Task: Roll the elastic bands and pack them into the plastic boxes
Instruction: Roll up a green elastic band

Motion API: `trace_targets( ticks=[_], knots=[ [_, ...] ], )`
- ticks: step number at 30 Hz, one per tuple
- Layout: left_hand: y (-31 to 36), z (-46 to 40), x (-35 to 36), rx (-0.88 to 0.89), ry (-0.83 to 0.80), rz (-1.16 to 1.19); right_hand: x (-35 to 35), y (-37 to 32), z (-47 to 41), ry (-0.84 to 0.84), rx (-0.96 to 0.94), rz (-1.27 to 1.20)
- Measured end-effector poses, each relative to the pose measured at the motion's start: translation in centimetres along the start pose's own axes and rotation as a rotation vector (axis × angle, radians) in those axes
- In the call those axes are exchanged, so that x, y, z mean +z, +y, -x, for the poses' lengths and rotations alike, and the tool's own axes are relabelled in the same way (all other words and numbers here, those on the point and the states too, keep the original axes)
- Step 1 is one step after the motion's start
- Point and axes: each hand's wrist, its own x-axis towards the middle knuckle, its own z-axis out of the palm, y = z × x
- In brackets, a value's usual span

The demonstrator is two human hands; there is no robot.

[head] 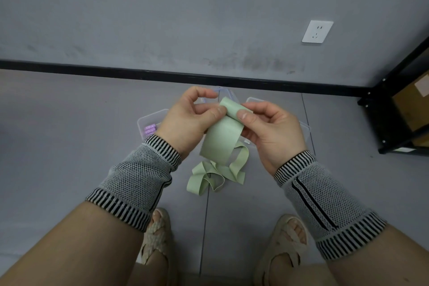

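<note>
Left hand pinches top end of green elastic band with thumb and fingers; right hand pinches same end from other side. Band in air over floor; loose tail heaped on floor below.

Judgement: start roll tight, edges square, keep tension.

Clear plastic box with purple bands far-left behind hands; more boxes hidden. Wall socket, black shelf right.

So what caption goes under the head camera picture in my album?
Both hands start rolling a green band above plastic boxes.
</note>
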Motion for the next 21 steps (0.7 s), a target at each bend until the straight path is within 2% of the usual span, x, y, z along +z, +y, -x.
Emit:
trace_targets(
  ticks=[2, 5, 8, 11, 13, 17, 21],
  knots=[
    [0.0, 0.0, 0.1, -0.043, 0.021, -0.033, 0.0, 0.0, 0.0, 0.028, -0.070, 0.031],
    [-0.3, 0.1, 0.4, -0.034, 0.082, -0.133, 0.2, 0.4, 0.1, 0.029, -0.204, 0.245],
    [-0.2, -0.1, -0.2, -0.018, 0.108, -0.160, 0.3, -0.1, 0.4, -0.106, -0.219, 0.374],
    [0.2, -0.2, -1.2, -0.038, 0.028, -0.185, -0.8, -1.0, 0.3, -0.356, -0.102, 0.345],
    [0.2, 0.0, -1.6, -0.055, -0.057, -0.226, -1.6, -1.2, 0.2, -0.443, -0.075, 0.404],
    [0.0, 0.1, -1.7, -0.066, -0.151, -0.296, -1.7, -0.5, 0.0, -0.476, -0.096, 0.510],
    [-0.1, 0.1, -1.9, -0.079, -0.135, -0.354, -1.2, 0.2, 0.0, -0.481, -0.156, 0.644]
  ],
)
